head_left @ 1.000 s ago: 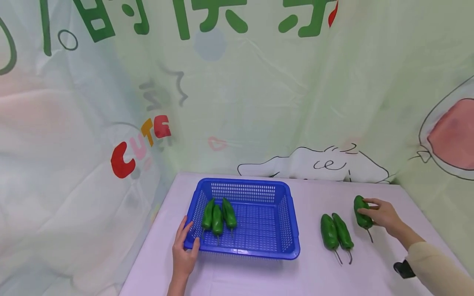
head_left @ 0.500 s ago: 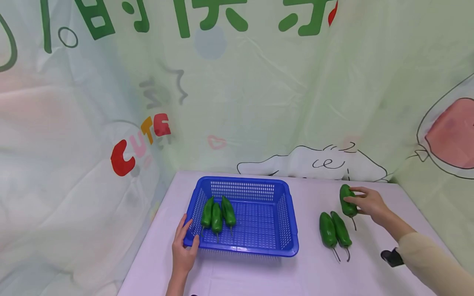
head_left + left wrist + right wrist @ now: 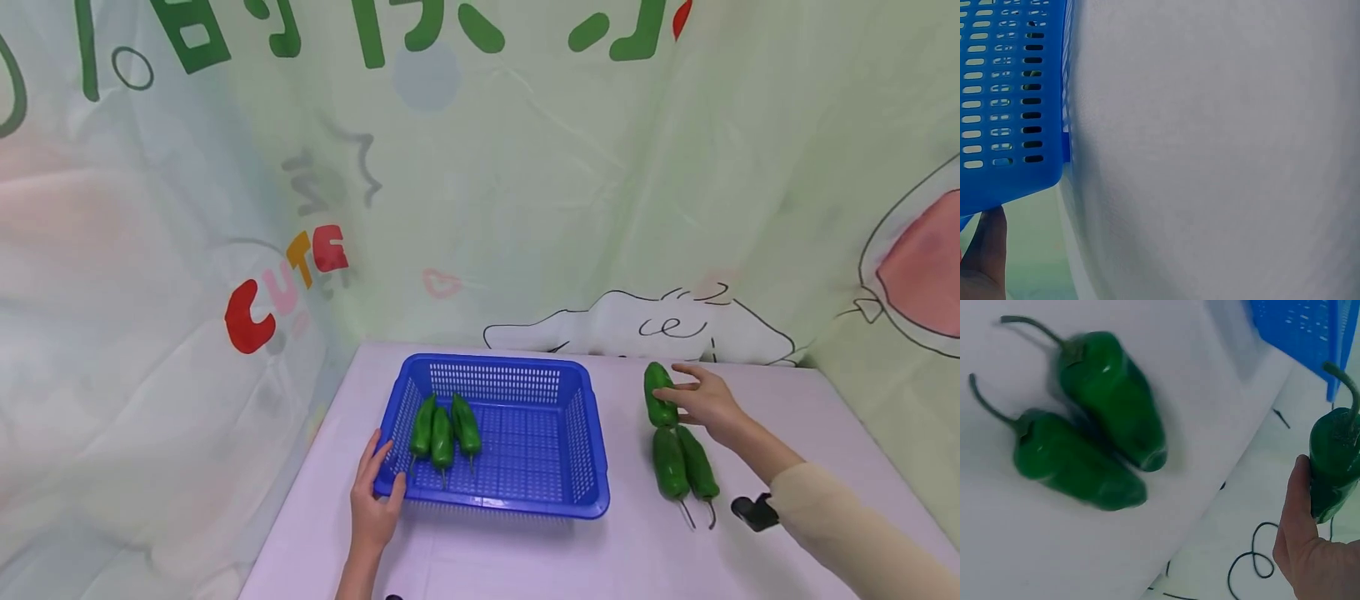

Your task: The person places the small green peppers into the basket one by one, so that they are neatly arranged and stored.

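In the head view, my left hand (image 3: 372, 508) holds the near left corner of a blue plastic basket (image 3: 510, 503), its fingers over the left rim and thumb at the front rim. Three green peppers (image 3: 442, 437) lie inside, toward the left. My right hand (image 3: 708, 404) grips another green pepper (image 3: 659, 392) between thumb and fingers, stem downward in the head view. Just in front of it, two more green peppers (image 3: 670, 462) lie side by side on the table. The right wrist view shows the held pepper (image 3: 1332, 465) beyond that pair (image 3: 1110, 400).
The table (image 3: 480, 562) has a pale cover. A printed cloth backdrop (image 3: 525, 208) hangs behind it and at the sides. A small black object (image 3: 756, 512) shows beside the right sleeve (image 3: 840, 517).
My right hand has carried its pepper leftward and toward the back, from right of the two loose peppers to just behind them. My left hand stays at the basket corner.
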Demonstrator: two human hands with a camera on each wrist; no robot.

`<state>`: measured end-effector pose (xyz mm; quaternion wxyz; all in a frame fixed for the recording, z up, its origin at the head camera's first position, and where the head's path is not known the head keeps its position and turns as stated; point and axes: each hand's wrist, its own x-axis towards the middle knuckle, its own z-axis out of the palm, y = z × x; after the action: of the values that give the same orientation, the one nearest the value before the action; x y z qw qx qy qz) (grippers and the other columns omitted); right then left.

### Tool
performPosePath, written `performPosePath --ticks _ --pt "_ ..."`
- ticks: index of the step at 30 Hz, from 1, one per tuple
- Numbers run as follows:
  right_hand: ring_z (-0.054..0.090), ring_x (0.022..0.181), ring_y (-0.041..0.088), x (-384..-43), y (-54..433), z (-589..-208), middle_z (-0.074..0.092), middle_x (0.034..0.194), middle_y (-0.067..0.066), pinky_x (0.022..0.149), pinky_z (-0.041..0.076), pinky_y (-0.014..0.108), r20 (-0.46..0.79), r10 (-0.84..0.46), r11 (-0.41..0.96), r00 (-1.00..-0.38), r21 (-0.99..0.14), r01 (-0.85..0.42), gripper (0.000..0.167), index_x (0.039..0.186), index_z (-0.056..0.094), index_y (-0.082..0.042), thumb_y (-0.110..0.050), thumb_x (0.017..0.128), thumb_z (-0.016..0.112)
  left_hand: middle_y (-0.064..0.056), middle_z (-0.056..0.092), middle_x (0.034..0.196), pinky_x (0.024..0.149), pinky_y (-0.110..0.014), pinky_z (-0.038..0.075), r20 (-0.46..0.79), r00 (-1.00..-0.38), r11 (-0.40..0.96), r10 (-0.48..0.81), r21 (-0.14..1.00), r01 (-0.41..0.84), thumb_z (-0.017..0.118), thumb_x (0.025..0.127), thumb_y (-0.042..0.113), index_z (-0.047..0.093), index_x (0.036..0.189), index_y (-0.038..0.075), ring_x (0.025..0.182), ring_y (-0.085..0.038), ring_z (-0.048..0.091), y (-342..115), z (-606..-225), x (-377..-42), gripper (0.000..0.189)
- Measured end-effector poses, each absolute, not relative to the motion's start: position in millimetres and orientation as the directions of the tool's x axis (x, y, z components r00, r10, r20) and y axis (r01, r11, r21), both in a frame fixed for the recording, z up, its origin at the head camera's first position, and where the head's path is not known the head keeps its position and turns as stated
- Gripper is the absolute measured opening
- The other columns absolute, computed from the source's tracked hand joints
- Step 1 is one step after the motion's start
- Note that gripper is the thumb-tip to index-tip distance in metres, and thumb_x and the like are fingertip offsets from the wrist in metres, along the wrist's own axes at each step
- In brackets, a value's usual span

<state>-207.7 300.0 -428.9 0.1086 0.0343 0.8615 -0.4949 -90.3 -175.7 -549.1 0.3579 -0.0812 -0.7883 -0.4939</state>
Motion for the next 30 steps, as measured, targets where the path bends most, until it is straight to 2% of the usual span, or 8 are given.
performPosePath --ticks 5,10,15,23,30 --pt "0.052 0.121 0.050 -212 276 -420 0.033 0.141 0.044 0.093 0.051 0.054 -0.214 -0.061 0.487 -0.975 -0.859 0.158 0.084 0.152 0.011 0.010 -0.022 0.095 0.064 -0.023 0.045 0.147 0.111 -0.013 0.025 0.631 -0.743 0.516 -0.223 0.723 0.459 0.070 0.079 -0.008 0.060 0.129 -0.004 0.133 -0.047 0.041 -184 -566 -95 0.051" --pt "0.055 0.119 0.047 -216 246 -413 0.037 0.140 0.042 0.092 0.053 0.052 -0.210 -0.091 0.455 -0.974 -0.878 0.147 0.079 0.152 0.019 0.008 -0.021 0.095 0.065 -0.021 0.044 0.149 0.112 -0.014 0.025 0.629 -0.746 0.506 -0.217 0.726 0.465 0.069 0.081 -0.003 0.059 0.131 -0.002 0.135 -0.047 0.039 -186 -570 -95 0.051" --pt "0.059 0.115 0.044 -221 221 -410 0.041 0.138 0.040 0.090 0.055 0.049 -0.198 -0.124 0.415 -0.972 -0.900 0.131 0.074 0.150 0.025 0.009 -0.019 0.095 0.064 -0.022 0.044 0.148 0.111 -0.013 0.026 0.628 -0.746 0.510 -0.222 0.727 0.460 0.068 0.080 -0.007 0.060 0.130 -0.004 0.134 -0.047 0.040 -181 -566 -94 0.050" --pt "0.057 0.117 0.047 -225 187 -405 0.043 0.136 0.038 0.086 0.056 0.045 -0.190 -0.165 0.349 -0.968 -0.929 0.122 0.069 0.148 0.029 0.010 -0.014 0.094 0.064 -0.034 0.044 0.142 0.111 -0.012 0.024 0.650 -0.723 0.500 -0.235 0.718 0.484 0.067 0.075 -0.015 0.059 0.124 -0.013 0.129 -0.057 0.040 -177 -560 -95 0.050" --pt "0.054 0.121 0.049 -232 158 -412 0.044 0.138 0.037 0.090 0.054 0.050 -0.209 -0.166 0.331 -0.964 -0.932 0.146 0.066 0.146 0.034 0.008 -0.014 0.093 0.066 -0.023 0.044 0.148 0.112 -0.013 0.025 0.628 -0.745 0.508 -0.225 0.728 0.460 0.068 0.080 -0.008 0.060 0.129 -0.004 0.135 -0.046 0.039 -182 -567 -97 0.050"
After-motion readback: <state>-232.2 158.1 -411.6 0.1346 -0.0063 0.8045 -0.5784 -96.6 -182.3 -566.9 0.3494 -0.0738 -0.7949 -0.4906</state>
